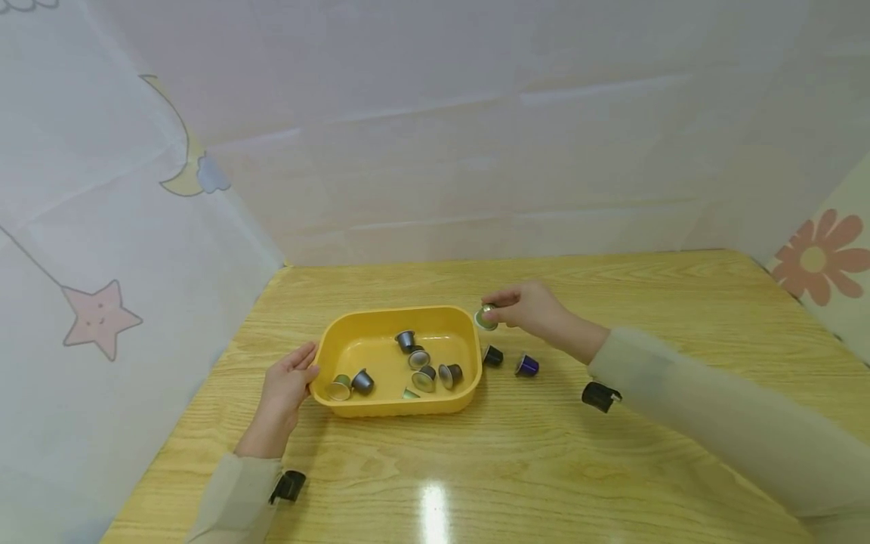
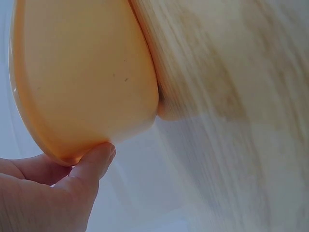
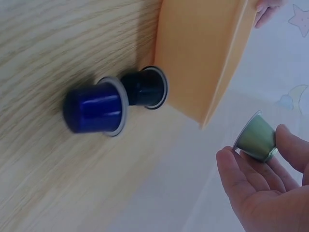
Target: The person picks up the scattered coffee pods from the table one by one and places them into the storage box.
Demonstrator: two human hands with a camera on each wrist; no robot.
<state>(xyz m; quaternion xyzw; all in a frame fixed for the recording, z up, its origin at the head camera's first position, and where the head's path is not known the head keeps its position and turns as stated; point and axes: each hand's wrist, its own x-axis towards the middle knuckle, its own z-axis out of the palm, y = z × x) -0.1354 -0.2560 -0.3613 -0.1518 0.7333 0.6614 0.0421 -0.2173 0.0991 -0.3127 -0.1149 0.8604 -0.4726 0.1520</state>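
A yellow plastic basin [image 1: 390, 409] stands on the table with several coffee capsules inside, among them a dark grey capsule [image 1: 363, 381] and a green capsule [image 1: 339, 387]. At its left end my left hand [image 1: 284, 384] pinches the rim between thumb and fingers, as the left wrist view also shows. My right hand [image 1: 533, 311] holds a light green coffee capsule [image 3: 257, 138] between thumb and fingers, raised by the basin's right rim. On the table below that hand lie a black capsule [image 3: 143, 88], close against the basin's wall, and a purple-blue capsule [image 3: 94, 108].
The wood-grain table [image 1: 544, 468] reaches back to a pale fabric backdrop [image 1: 421, 174] with printed figures. Black wrist bands [image 1: 288, 486] show at both sleeves.
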